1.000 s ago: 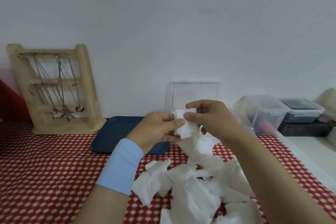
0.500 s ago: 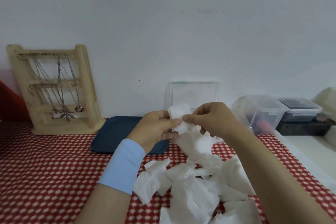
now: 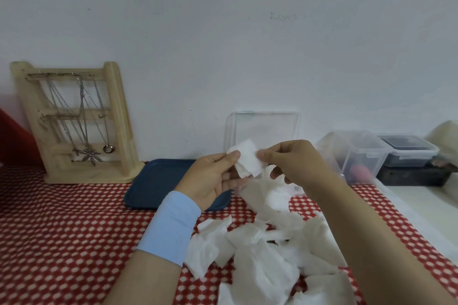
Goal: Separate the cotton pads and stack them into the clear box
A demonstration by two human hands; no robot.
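A small white cotton pad (image 3: 247, 159) is held up between both hands in front of the clear box. My left hand (image 3: 210, 178) pinches its left edge with the thumb on top. My right hand (image 3: 295, 163) pinches its right edge with thumb and forefinger. The clear box (image 3: 262, 129) stands at the back against the wall with its lid raised; its lower part is hidden behind my hands. Several loose white cotton pads (image 3: 267, 255) lie in a heap on the red dotted cloth below my arms.
A blue tray (image 3: 153, 186) lies left of the box. A wooden jewellery stand (image 3: 74, 124) with necklaces leans on the wall at the far left. Clear lidded containers (image 3: 359, 156) and a dark one (image 3: 409, 153) sit at the right.
The pad has been lifted a little and turned upward between both hands. My hands have drawn slightly apart, the left palm now turned more toward me.
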